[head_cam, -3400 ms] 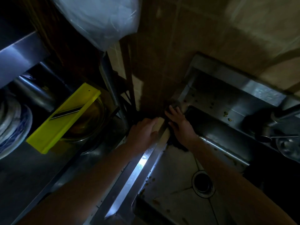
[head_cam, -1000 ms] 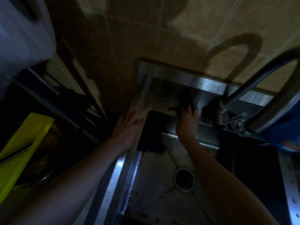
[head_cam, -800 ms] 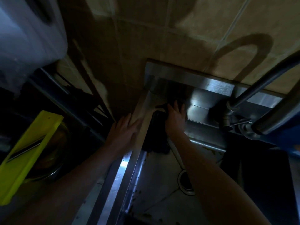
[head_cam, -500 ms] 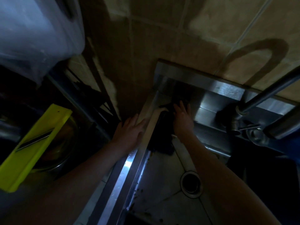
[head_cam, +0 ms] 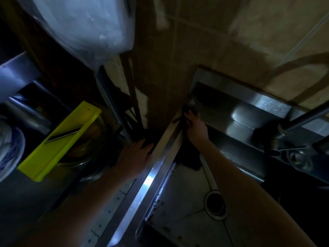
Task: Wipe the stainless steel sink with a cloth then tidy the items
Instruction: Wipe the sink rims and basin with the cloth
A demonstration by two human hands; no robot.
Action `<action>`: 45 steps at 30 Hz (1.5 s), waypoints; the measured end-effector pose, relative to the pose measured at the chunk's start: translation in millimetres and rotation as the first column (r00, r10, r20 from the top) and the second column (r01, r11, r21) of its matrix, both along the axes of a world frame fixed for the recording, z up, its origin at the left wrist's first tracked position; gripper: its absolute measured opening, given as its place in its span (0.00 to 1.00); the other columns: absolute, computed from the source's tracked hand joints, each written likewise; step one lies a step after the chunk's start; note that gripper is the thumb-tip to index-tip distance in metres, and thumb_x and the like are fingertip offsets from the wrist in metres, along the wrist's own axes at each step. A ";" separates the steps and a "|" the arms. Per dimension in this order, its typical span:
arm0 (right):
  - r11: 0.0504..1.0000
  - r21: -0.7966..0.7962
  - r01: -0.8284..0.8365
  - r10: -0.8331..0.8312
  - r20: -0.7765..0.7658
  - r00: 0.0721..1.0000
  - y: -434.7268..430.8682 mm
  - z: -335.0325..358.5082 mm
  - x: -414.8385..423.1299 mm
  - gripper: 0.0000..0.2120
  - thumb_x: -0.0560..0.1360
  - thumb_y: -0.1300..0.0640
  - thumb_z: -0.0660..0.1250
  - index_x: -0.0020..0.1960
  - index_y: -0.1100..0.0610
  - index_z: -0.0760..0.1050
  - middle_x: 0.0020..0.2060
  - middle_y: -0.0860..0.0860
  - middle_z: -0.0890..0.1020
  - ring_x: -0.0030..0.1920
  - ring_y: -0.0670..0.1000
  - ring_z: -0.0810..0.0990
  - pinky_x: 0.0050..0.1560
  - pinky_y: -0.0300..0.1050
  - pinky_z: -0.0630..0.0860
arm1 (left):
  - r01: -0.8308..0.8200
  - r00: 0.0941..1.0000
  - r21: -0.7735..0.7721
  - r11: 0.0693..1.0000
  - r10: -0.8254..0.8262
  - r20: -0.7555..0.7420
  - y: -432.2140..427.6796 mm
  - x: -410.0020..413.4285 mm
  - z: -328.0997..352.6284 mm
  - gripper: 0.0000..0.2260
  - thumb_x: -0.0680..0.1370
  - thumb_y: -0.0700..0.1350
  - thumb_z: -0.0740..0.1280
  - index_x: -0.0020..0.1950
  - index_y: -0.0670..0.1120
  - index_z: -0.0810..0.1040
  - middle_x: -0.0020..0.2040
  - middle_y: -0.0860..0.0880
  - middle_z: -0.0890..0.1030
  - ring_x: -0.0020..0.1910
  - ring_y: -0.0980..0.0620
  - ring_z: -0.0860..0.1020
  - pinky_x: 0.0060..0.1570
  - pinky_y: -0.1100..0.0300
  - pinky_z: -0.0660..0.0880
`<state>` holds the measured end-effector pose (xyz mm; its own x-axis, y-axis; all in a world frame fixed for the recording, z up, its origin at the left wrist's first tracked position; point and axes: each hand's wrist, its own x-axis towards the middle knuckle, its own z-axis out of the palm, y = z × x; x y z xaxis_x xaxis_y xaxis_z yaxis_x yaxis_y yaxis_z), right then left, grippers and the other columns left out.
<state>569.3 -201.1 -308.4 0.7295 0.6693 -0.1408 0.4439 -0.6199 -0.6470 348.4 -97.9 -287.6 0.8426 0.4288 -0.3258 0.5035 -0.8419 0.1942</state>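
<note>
**Wiping at the back corner, basin and tidying yet to do**

At the far left a blue-patterned plate sits on the dark counter, and beside it a yellow slicer lies tilted across a metal bowl. A pale plastic bag hangs above them.

The left hand lies flat with fingers straight, holding nothing, on the counter edge against the sink's left rim.

The right hand presses on the dark cloth at the sink's back left corner. The cloth seems to trail from under the fingers down into the basin. The light is too dim to tell whether the fingers curl round it or only push on it.

Further right are the drain and, at the edge of view, the faucet.

By my reading the wipe is only partly done. The back ledge gleams, but brown specks dot the basin floor along its left wall. Tidying looks unstarted, with the slicer and bowl lying loose.
</note>
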 end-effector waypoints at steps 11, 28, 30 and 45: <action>0.950 0.040 -0.309 0.309 0.028 0.951 -53.1 -22.7 -101.7 0.25 0.78 0.68 0.58 0.73 0.53 0.65 0.76 0.52 0.60 0.77 0.58 0.49 0.77 0.55 0.54 | -0.073 0.992 -0.042 0.996 0.077 0.104 -33.6 -46.0 4.8 0.20 0.80 0.52 0.56 0.71 0.50 0.66 0.64 0.45 0.74 0.62 0.43 0.72 0.57 0.51 0.71; 0.841 -0.026 -0.540 0.540 0.006 0.841 -81.2 3.1 -172.0 0.26 0.78 0.70 0.55 0.74 0.54 0.63 0.77 0.54 0.57 0.78 0.58 0.49 0.77 0.53 0.51 | -0.329 0.939 -0.020 0.944 0.329 0.095 -92.6 -147.6 12.6 0.21 0.79 0.49 0.59 0.72 0.49 0.64 0.69 0.45 0.70 0.65 0.44 0.71 0.59 0.51 0.68; 0.775 -0.043 -0.630 0.631 0.010 0.776 -93.5 2.6 -193.7 0.25 0.78 0.69 0.55 0.74 0.56 0.63 0.77 0.54 0.56 0.77 0.61 0.46 0.77 0.52 0.51 | -0.344 0.934 -0.041 0.938 0.347 0.086 -97.7 -156.3 14.4 0.21 0.79 0.50 0.59 0.73 0.49 0.63 0.69 0.45 0.70 0.65 0.45 0.70 0.61 0.51 0.68; 0.748 -0.105 -0.656 0.660 0.016 0.751 -85.7 26.0 -213.6 0.24 0.78 0.69 0.56 0.72 0.57 0.66 0.75 0.54 0.61 0.76 0.55 0.57 0.74 0.46 0.55 | -0.540 0.829 -0.109 0.834 0.550 0.103 -130.9 -214.8 20.6 0.19 0.80 0.51 0.58 0.71 0.51 0.65 0.70 0.47 0.67 0.68 0.45 0.66 0.64 0.48 0.64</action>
<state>355.6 -286.8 -282.4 0.1203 0.9728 -0.1982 0.7924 -0.2144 -0.5711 133.6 -228.8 -267.0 0.5140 0.8101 -0.2821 0.8439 -0.4186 0.3356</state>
